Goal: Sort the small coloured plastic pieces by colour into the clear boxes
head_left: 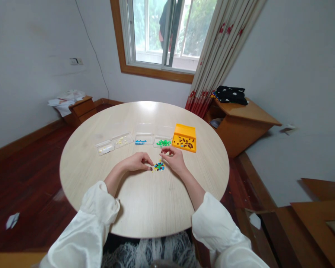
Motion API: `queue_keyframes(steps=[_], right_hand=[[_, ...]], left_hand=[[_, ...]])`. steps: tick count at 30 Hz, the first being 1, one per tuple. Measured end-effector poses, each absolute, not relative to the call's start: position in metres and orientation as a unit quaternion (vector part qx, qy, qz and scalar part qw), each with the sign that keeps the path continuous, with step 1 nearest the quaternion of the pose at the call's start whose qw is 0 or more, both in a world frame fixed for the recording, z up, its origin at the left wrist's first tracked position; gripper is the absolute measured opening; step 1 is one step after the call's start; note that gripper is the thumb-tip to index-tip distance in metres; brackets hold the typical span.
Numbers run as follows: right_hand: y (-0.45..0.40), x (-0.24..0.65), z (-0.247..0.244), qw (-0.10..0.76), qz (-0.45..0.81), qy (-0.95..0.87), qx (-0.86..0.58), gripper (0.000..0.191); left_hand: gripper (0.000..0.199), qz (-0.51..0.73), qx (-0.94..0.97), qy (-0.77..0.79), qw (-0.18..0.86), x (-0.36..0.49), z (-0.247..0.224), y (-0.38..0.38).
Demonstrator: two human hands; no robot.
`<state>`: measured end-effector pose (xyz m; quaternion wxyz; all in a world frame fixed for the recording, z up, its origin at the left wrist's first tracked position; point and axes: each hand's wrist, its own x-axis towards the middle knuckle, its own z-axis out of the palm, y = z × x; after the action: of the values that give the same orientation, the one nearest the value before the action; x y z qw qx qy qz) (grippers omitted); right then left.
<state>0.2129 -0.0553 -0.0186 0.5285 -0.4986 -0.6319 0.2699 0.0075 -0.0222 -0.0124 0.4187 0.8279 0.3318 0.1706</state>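
A small mixed pile of tiny plastic pieces (159,166), in blue, green, yellow and dark brown, lies on the round table (156,201). My left hand (138,162) rests at the pile's left side, thumb and fingers curled in a pinch at a small brown piece (151,169). Just above the pile, on its right, is my right hand (173,158). Its thumb and forefinger are brought together; whatever they hold is too small to make out. The green pieces (163,143) in a clear box lie just beyond the right fingertips.
Behind the hands stand clear open boxes: two with pale yellow pieces (122,140) and one with blue pieces (140,142). A yellow box (185,130) with its lid up holds brown pieces. Wooden cabinets (240,126) flank the table, below a window and curtain (212,56).
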Motion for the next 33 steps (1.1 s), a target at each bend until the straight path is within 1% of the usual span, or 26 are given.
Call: queue_keyframes(steps=[3, 6, 10, 13, 16, 20, 23, 28, 33], right_hand=[[-0.055, 0.213, -0.018, 0.532, 0.273, -0.629, -0.497, 0.019], [-0.052, 0.217, -0.020, 0.540, 0.272, -0.616, -0.504, 0.018], [-0.043, 0.229, -0.024, 0.576, 0.255, -0.558, -0.540, 0.024], [-0.035, 0.242, -0.027, 0.616, 0.236, -0.505, -0.556, 0.028], [-0.028, 0.255, -0.031, 0.644, 0.218, -0.466, -0.566, 0.026], [-0.021, 0.267, -0.036, 0.668, 0.224, -0.420, -0.572, 0.027], [-0.018, 0.270, -0.037, 0.687, 0.244, -0.373, -0.574, 0.033], [-0.016, 0.270, -0.037, 0.692, 0.265, -0.337, -0.580, 0.042], [-0.015, 0.271, -0.039, 0.685, 0.276, -0.355, -0.574, 0.043]], left_hand=[[0.017, 0.168, 0.838, 0.321, 0.409, 0.008, -0.013, -0.022], [0.015, 0.157, 0.839, 0.316, 0.414, 0.009, -0.011, -0.022], [0.013, 0.147, 0.832, 0.332, 0.419, 0.010, -0.009, -0.024], [0.012, 0.149, 0.803, 0.338, 0.467, 0.011, -0.009, -0.025], [0.015, 0.153, 0.764, 0.342, 0.525, 0.012, -0.010, -0.026], [0.017, 0.190, 0.740, 0.351, 0.542, 0.012, -0.010, -0.025], [0.017, 0.225, 0.714, 0.357, 0.559, 0.011, -0.009, -0.025], [0.022, 0.261, 0.669, 0.364, 0.593, 0.011, -0.008, -0.026], [0.021, 0.274, 0.670, 0.392, 0.568, 0.010, -0.006, -0.024]])
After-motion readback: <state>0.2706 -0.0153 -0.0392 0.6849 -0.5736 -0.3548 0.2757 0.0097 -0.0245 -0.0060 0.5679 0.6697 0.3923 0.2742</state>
